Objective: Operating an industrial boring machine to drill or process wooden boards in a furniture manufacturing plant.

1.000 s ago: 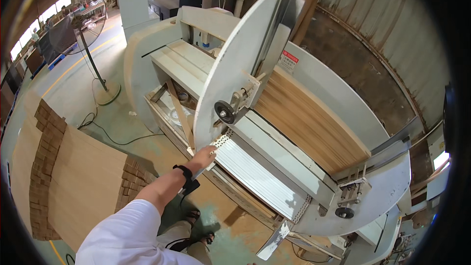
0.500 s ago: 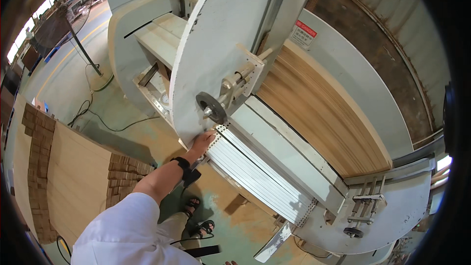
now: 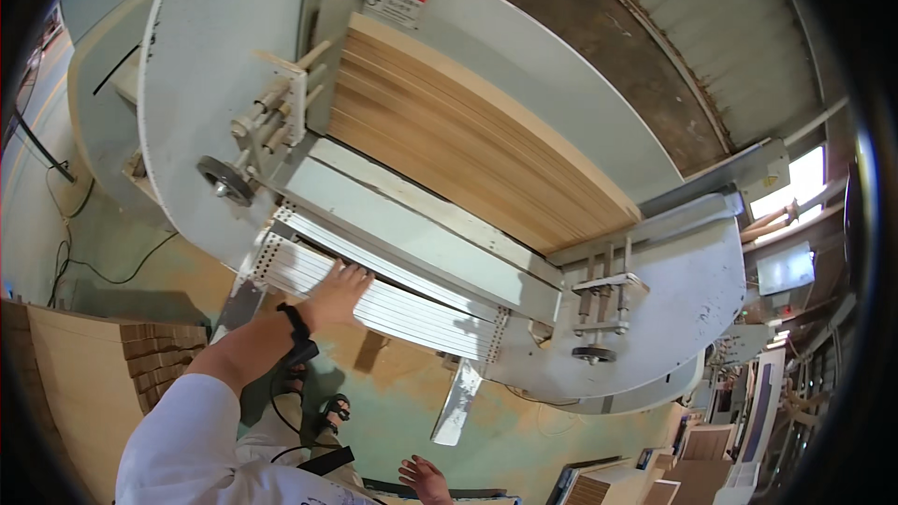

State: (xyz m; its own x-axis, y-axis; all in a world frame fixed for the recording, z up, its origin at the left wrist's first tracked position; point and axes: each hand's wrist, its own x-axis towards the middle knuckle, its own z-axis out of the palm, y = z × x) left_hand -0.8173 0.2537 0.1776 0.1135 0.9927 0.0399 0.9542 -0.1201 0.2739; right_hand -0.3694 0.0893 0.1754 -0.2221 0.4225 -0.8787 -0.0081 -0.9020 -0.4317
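Note:
White parallel slats [image 3: 426, 310] with dotted ends form a ribbed bed along the front of a large pale grey machine [image 3: 215, 84]. My left hand [image 3: 339, 295] rests on the slats left of their middle, its fingers stretched and apart and nothing in it. A black band with a small box is on that wrist. At the lower edge, my right hand [image 3: 426, 479] hangs away from the machine, with fingers apart and no object visible in it. Behind the slats runs a flat pale bed [image 3: 402, 229], and beyond it lies a brown wooden surface [image 3: 468, 150] with lengthwise lines.
A black handwheel [image 3: 224, 180] juts out at the left side plate, and a smaller wheel [image 3: 593, 354] sits on the right one. Stacked wooden boards [image 3: 84, 355] stand at my left. More boards [image 3: 608, 484] lie at the lower right. A cable [image 3: 122, 271] crosses the floor.
The view has swung to the right. My left hand has moved from the slats' left end, beside the handwheel, toward their middle. More of my right hand shows at the lower edge.

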